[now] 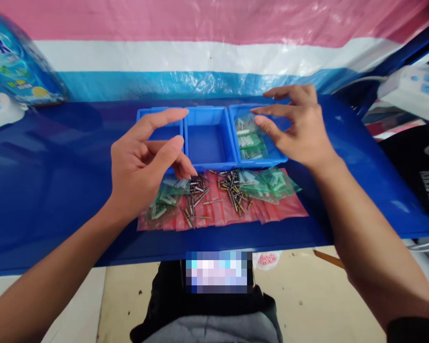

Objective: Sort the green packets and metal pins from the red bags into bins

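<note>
Fingers [166, 116] of left hand [134, 159] and right hand [300, 126] curl half open (apparently empty). A low sweep could scatter loose rivets [232, 189].

Open room above middle bin [208, 139] (walled on 4 sides)

Fairly bright, even light puts white glare on the striped plastic sheet [207, 57] and a faint sheen on the blue surface [71, 190]; wide-angle stretching and softness show toward the edges.
</note>
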`<move>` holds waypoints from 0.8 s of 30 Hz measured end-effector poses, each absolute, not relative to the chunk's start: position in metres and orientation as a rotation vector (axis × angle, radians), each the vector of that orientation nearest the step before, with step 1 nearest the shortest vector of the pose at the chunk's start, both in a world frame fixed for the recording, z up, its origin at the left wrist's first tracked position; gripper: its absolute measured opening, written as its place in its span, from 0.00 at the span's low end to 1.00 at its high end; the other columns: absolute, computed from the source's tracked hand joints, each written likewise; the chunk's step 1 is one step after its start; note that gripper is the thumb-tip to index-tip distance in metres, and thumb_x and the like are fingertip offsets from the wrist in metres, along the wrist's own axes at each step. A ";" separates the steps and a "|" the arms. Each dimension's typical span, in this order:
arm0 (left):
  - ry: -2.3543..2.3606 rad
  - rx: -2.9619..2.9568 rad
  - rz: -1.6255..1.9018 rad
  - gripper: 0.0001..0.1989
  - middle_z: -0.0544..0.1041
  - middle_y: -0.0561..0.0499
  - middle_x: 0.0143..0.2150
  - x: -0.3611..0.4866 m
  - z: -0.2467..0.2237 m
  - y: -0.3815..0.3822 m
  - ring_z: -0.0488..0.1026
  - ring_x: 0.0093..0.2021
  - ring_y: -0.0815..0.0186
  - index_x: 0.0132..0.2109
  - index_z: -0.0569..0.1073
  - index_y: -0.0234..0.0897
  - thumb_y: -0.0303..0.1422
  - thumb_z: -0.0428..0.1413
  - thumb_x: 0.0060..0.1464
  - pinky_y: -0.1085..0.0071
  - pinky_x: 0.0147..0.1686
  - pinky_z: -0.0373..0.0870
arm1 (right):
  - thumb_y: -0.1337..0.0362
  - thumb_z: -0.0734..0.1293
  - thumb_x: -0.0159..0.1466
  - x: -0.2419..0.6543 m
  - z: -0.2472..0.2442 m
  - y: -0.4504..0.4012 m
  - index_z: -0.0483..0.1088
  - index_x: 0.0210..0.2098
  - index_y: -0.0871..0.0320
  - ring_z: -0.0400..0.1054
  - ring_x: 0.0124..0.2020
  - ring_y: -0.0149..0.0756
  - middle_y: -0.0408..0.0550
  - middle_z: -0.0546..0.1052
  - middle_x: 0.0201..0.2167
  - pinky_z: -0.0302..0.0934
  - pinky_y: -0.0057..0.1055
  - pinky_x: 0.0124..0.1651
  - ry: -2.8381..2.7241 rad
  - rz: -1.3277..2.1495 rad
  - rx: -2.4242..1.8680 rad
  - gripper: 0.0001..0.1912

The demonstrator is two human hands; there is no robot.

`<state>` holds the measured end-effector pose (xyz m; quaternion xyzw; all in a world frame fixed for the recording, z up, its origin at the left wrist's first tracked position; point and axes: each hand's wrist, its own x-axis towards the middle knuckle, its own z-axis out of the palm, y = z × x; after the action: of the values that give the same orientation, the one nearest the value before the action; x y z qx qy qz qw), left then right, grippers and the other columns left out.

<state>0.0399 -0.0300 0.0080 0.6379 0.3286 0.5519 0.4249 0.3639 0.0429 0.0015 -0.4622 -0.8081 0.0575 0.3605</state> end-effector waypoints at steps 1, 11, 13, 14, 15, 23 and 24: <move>0.796 1.615 1.388 0.15 0.83 0.59 0.26 0.039 0.007 -0.028 0.79 0.22 0.70 0.61 0.79 0.39 0.36 0.65 0.70 0.76 0.27 0.78 | 0.42 0.71 0.73 0.363 0.004 0.040 0.85 0.46 0.50 0.74 0.63 0.58 0.54 0.84 0.57 0.64 0.64 0.70 -2.165 0.105 -1.180 0.20; 0.778 1.846 1.417 0.13 0.82 0.61 0.27 0.038 0.004 -0.024 0.82 0.26 0.70 0.59 0.80 0.42 0.36 0.65 0.71 0.81 0.24 0.73 | 0.42 0.61 0.79 0.348 -0.002 0.013 0.76 0.65 0.51 0.75 0.67 0.62 0.55 0.81 0.64 0.42 0.84 0.79 -2.528 0.082 -1.127 0.27; 0.770 1.873 1.420 0.13 0.81 0.61 0.27 0.040 0.004 -0.025 0.83 0.26 0.70 0.59 0.80 0.42 0.35 0.65 0.71 0.81 0.23 0.73 | 0.43 0.62 0.78 0.348 -0.008 0.012 0.71 0.71 0.50 0.71 0.71 0.63 0.57 0.77 0.68 0.40 0.84 0.80 -2.526 0.071 -1.116 0.29; 0.759 1.883 1.429 0.13 0.81 0.60 0.27 0.040 0.004 -0.025 0.83 0.25 0.69 0.58 0.80 0.42 0.36 0.65 0.70 0.81 0.22 0.72 | 0.43 0.62 0.78 0.347 -0.010 0.013 0.69 0.73 0.50 0.69 0.73 0.63 0.58 0.75 0.70 0.38 0.83 0.80 -2.523 0.073 -1.104 0.31; 0.755 1.886 1.448 0.12 0.82 0.60 0.27 0.041 0.004 -0.026 0.82 0.25 0.70 0.57 0.81 0.41 0.36 0.66 0.70 0.81 0.21 0.71 | 0.43 0.62 0.78 0.347 -0.012 0.013 0.67 0.74 0.50 0.66 0.75 0.64 0.58 0.73 0.72 0.37 0.83 0.80 -2.522 0.072 -1.094 0.32; 0.816 1.969 1.473 0.11 0.83 0.60 0.31 0.043 0.006 -0.030 0.83 0.26 0.70 0.57 0.81 0.42 0.35 0.66 0.70 0.81 0.22 0.73 | 0.55 0.65 0.79 0.324 0.018 -0.010 0.81 0.48 0.55 0.81 0.57 0.54 0.54 0.85 0.52 0.70 0.59 0.67 -2.312 -0.163 -0.950 0.14; 0.837 1.967 1.476 0.11 0.83 0.59 0.33 0.044 0.007 -0.031 0.83 0.26 0.70 0.57 0.81 0.43 0.35 0.65 0.70 0.81 0.23 0.74 | 0.59 0.66 0.78 0.320 0.023 -0.015 0.80 0.43 0.54 0.82 0.50 0.48 0.50 0.86 0.45 0.74 0.50 0.59 -2.303 -0.122 -0.856 0.11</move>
<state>0.0436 -0.0306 0.0065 0.7293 0.3104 0.5473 0.2686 0.3198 -0.0155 0.0234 -0.3280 -0.8824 -0.0468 0.3340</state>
